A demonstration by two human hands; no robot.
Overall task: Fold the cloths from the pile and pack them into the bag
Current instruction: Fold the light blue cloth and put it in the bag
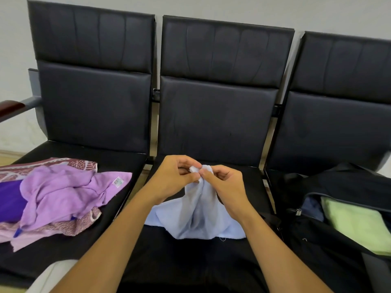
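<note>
A light blue cloth (197, 216) hangs over the middle seat, its lower part bunched on the cushion. My left hand (174, 176) and my right hand (223, 182) meet above it and both pinch the cloth's top edge between fingers and thumb. On the left seat lies the pile (57, 193): a lilac towel on top of a dark purple cloth and a maroon patterned cloth. A black bag (342, 212) stands open on the right seat with a folded green cloth (357, 223) inside, and a dark blue one beside it.
Three black padded seats (211, 115) in a row stand against a pale wall. A wooden armrest (10, 107) juts out at the far left. A narrow gap separates each seat cushion.
</note>
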